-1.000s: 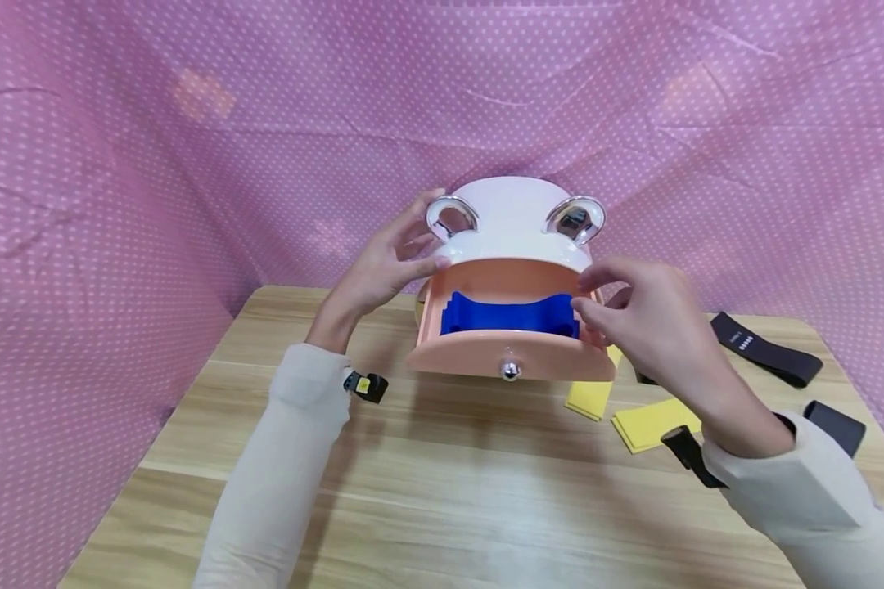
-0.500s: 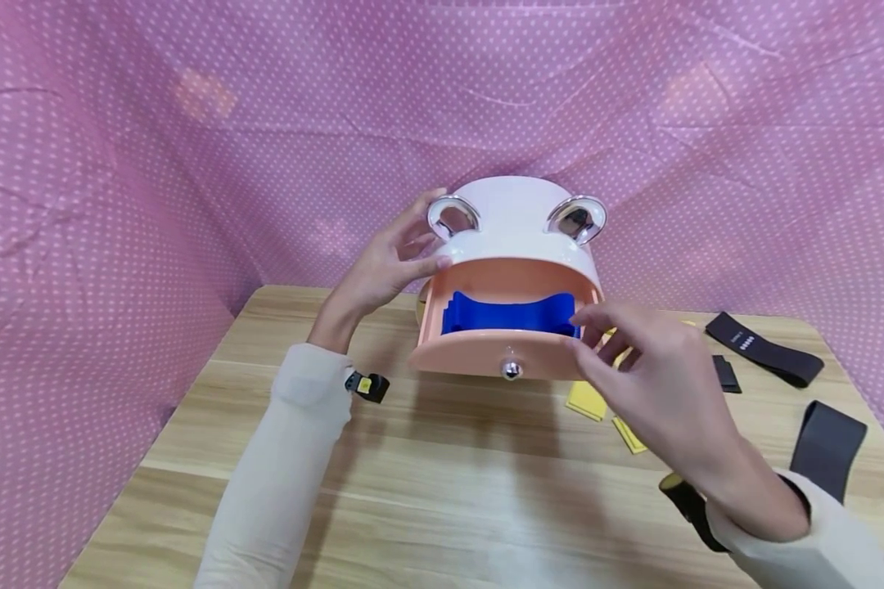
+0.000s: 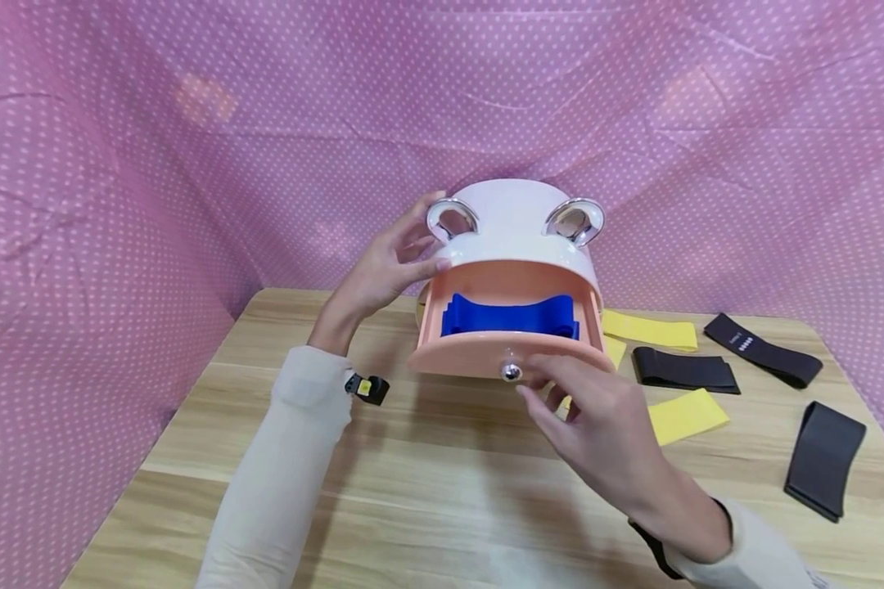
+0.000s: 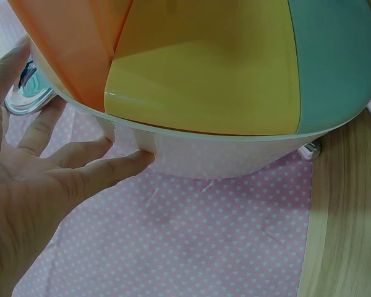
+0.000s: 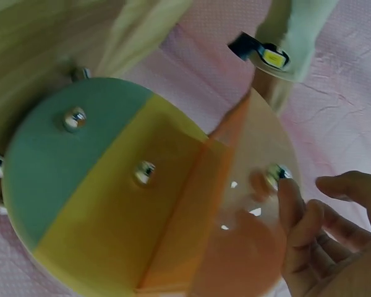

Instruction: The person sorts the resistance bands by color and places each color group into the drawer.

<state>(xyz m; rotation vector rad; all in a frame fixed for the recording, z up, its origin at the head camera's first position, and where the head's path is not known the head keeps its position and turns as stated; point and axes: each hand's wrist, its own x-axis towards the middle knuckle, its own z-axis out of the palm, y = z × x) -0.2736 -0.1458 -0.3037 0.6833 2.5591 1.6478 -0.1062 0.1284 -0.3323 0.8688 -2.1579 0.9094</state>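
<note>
A round-topped white drawer box (image 3: 517, 214) with two silver ears stands on the table. Its peach top drawer (image 3: 460, 354) is pulled out, and folded blue bands (image 3: 510, 314) lie inside. My left hand (image 3: 383, 266) rests on the box's left side, thumb at the front rim. In the left wrist view its spread fingers touch the white wall. My right hand (image 3: 607, 425) is at the drawer's silver knob (image 3: 511, 372). The right wrist view has a bent forefinger at the knob (image 5: 277, 175), with the thumb apart from it. Below are yellow (image 5: 120, 204) and green (image 5: 68, 145) drawer fronts.
Yellow bands (image 3: 688, 415) and black bands (image 3: 685, 370) lie on the wooden table (image 3: 412, 507) to the right of the box. Another black band (image 3: 825, 458) is near the right edge. Pink dotted cloth (image 3: 324, 123) hangs behind and at the sides.
My right hand has left the right end of the blue bands and moved down and left to the drawer knob. The left hand, the box and the open drawer stay in place.
</note>
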